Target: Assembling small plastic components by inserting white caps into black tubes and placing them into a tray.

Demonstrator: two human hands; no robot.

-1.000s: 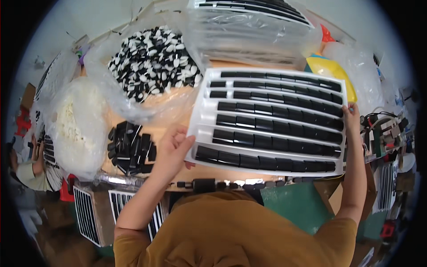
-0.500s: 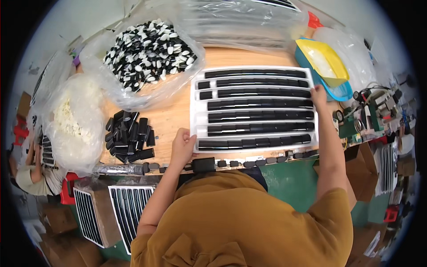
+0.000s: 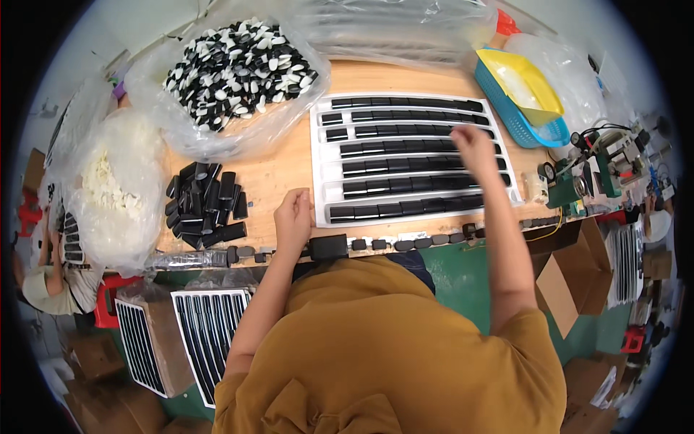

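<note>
A white tray (image 3: 315,163) lies on the table in front of me, its long grooves filled with rows of short black cylinders (image 3: 405,166). Two of the upper rows have a gap near their left end. Beside the tray's left edge, close to its near corner, is my left hand (image 3: 292,219) with curled fingers; whether they pinch anything is hidden. Over the right part of the rows hovers my right hand (image 3: 475,152), fingers drawn together, and what they hold, if anything, does not show. Left of the tray sits a loose pile of black cylinders (image 3: 206,206).
An open plastic bag of black and white pieces (image 3: 238,72) stands back left, near a bag of cream pieces (image 3: 112,188). Back right are a yellow scoop-shaped bin (image 3: 524,90) and a blue basket (image 3: 506,112). Small dark parts line the table's front edge; a machine (image 3: 603,166) stands right.
My right hand has left the tray's right edge and moved left over the rows. The tray has shifted and turned slightly. My left hand has moved a little off its near left corner.
</note>
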